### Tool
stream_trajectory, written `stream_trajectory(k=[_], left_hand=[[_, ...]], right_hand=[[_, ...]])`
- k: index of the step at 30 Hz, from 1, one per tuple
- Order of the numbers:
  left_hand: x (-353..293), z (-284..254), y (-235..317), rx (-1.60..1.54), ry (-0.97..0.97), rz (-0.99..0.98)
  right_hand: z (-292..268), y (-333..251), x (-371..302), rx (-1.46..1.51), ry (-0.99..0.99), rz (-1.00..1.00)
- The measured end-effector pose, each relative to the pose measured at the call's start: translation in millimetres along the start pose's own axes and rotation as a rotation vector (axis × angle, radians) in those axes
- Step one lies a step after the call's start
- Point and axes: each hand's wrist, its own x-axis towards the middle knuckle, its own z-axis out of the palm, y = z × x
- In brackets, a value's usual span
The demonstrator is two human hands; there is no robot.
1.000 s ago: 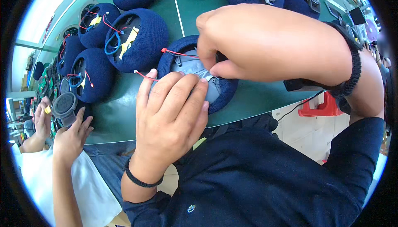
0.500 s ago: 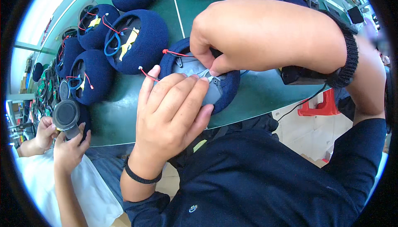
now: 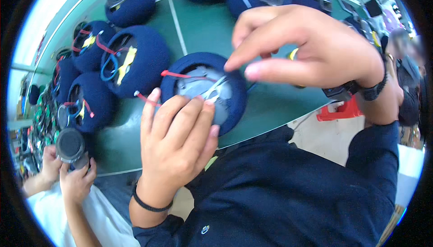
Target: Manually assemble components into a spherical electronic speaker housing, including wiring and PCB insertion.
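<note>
In front of me on the green table lies a round housing (image 3: 235,111) covered in dark blue knit fabric, its opening facing up. Grey plastic and a white cable (image 3: 219,84) show inside it. My left hand (image 3: 176,138) lies over the near left rim with fingers outstretched, their tips resting at the cable inside the opening. Red wires (image 3: 184,75) cross the rim above that hand. My right hand (image 3: 288,50) hovers over the right side of the housing, slightly blurred, thumb and forefinger apart with nothing visible between them. A black device is strapped at its wrist.
Several similar blue housings (image 3: 151,59) with wires and yellow tape stand to the left. More housings (image 3: 135,3) with round black drivers line the back. At lower left, a co-worker's hands (image 3: 77,179) hold a round speaker driver (image 3: 70,144). A red stool (image 3: 340,111) is beyond the table edge.
My right hand has let go at the cable and lifted up and right, its fingers spreading. My left hand stays on the housing. The whole view has shifted slightly.
</note>
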Motion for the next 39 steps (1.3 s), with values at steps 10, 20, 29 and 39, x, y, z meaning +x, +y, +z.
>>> stream_trajectory(k=[10,20,29,39], left_hand=[[-5.2,7.7,3.0,-0.019,0.037,-0.033],[-8.7,11.3,0.8,-0.042,0.084,-0.03],[-10.3,18.2,-1.2,-0.072,0.148,-0.03],[-10.0,23.4,0.0,-0.077,0.21,-0.013]], right_hand=[[56.7,13.7,-161.1,-0.453,0.195,0.447],[66.1,-58.7,-85.9,0.622,0.433,0.456],[45.3,-68.0,7.5,-0.055,0.25,0.313],[29.4,-72.5,77.1,-0.481,-0.264,0.338]])
